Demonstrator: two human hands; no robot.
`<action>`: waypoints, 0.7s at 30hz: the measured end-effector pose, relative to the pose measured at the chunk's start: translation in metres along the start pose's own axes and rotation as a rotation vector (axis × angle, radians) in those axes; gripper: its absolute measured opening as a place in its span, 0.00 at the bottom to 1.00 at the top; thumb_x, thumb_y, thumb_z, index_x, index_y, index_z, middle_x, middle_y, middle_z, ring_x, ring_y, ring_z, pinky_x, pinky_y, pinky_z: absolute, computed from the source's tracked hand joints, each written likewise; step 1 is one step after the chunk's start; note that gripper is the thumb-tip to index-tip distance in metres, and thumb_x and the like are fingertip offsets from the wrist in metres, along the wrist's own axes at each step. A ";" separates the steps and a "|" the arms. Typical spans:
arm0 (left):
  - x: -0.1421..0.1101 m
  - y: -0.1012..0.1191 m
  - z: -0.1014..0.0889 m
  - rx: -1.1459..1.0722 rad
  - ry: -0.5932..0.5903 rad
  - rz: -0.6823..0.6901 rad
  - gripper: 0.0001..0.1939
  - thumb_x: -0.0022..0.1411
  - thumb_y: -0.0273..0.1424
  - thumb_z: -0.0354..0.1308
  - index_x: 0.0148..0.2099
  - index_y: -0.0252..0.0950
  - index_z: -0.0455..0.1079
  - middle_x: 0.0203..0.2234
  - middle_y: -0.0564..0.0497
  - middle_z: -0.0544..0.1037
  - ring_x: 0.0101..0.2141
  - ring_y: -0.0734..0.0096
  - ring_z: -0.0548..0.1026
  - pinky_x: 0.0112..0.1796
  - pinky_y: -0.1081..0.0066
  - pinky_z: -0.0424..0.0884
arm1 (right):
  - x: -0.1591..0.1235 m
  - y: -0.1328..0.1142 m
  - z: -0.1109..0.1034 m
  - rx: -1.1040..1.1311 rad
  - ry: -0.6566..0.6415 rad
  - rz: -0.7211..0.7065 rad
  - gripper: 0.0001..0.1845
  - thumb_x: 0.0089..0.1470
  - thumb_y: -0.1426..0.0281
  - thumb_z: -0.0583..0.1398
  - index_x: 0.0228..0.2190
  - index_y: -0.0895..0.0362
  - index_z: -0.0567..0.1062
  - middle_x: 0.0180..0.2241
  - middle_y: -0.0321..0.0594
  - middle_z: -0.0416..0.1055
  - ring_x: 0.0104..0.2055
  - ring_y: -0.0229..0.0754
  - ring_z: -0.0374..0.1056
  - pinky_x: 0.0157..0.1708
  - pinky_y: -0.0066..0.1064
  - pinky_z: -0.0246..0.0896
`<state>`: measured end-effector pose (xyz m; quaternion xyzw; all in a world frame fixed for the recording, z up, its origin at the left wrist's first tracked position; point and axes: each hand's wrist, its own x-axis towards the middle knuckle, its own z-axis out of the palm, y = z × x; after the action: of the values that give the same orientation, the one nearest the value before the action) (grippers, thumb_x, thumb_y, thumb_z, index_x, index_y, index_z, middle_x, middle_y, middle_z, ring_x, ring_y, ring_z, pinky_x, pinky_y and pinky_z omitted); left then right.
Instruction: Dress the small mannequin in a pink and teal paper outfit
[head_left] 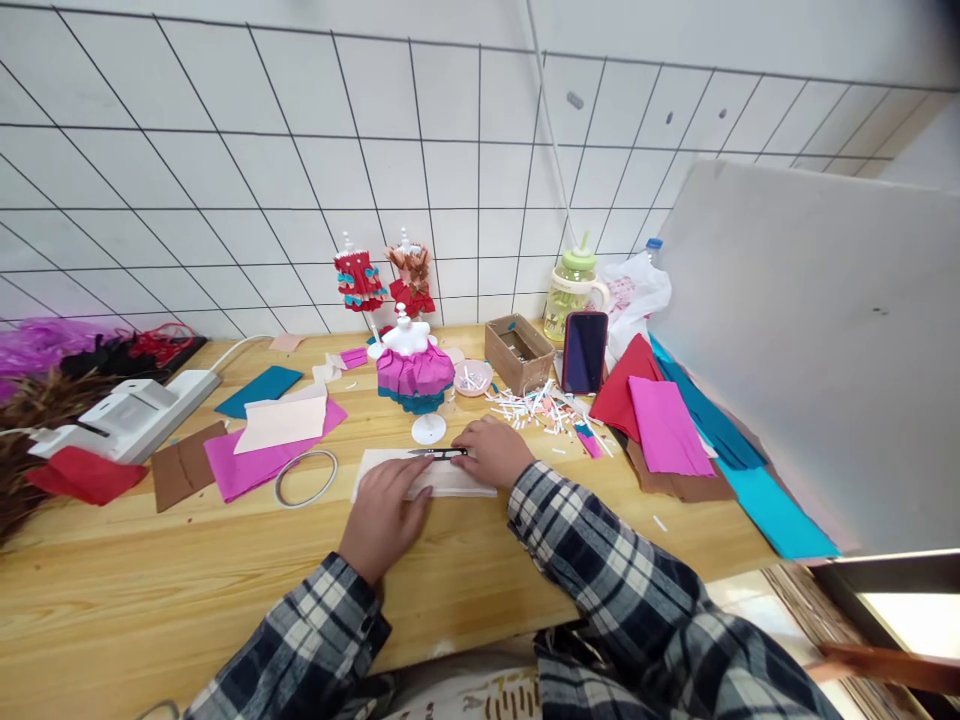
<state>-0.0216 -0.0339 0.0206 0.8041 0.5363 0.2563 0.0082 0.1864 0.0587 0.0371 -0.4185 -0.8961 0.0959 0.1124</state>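
Observation:
A folded strip of whitish crepe paper (457, 482) lies on the wooden table in front of me. My left hand (390, 510) rests on the strip's left part, its fingers laid out flat and thumb apart. In my right hand (495, 452) is a small pair of black-handled thread snips (442, 453), held low over the paper with the blades pointing left. Just behind stands a small white dress form (406, 340) on a round base. It wears a pleated magenta paper dress (415, 372) with a teal hem.
Two more dressed forms (358, 280) stand by the tiled wall. Paper scraps (540, 408) lie before a cardboard box (517, 355), near a phone (585, 352) and a green-lidded jug (574, 290). Crepe sheets (671, 425) lie right. A power strip (131, 415) and ring (306, 502) lie left.

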 end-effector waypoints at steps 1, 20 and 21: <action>-0.002 -0.009 -0.004 0.039 -0.007 -0.036 0.19 0.65 0.36 0.52 0.56 0.38 0.67 0.46 0.43 0.76 0.47 0.56 0.72 0.48 0.57 0.65 | 0.003 -0.003 0.003 -0.020 -0.019 -0.015 0.14 0.58 0.59 0.60 0.43 0.50 0.79 0.41 0.40 0.76 0.46 0.46 0.65 0.43 0.35 0.57; -0.016 -0.036 -0.001 -0.080 -0.010 -0.152 0.20 0.60 0.38 0.59 0.54 0.41 0.68 0.47 0.45 0.72 0.49 0.56 0.70 0.50 0.56 0.66 | -0.003 -0.050 0.010 -0.034 0.046 0.072 0.24 0.54 0.53 0.61 0.46 0.57 0.71 0.46 0.48 0.70 0.51 0.51 0.59 0.48 0.41 0.53; -0.017 -0.036 -0.004 -0.082 0.028 -0.178 0.20 0.60 0.38 0.59 0.54 0.40 0.68 0.47 0.44 0.73 0.49 0.56 0.70 0.50 0.55 0.66 | 0.000 -0.056 0.016 -0.021 0.024 0.098 0.24 0.52 0.54 0.63 0.45 0.57 0.71 0.46 0.48 0.69 0.50 0.52 0.59 0.47 0.41 0.53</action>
<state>-0.0590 -0.0346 0.0066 0.7485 0.5949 0.2874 0.0564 0.1411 0.0221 0.0371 -0.4643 -0.8740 0.0871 0.1139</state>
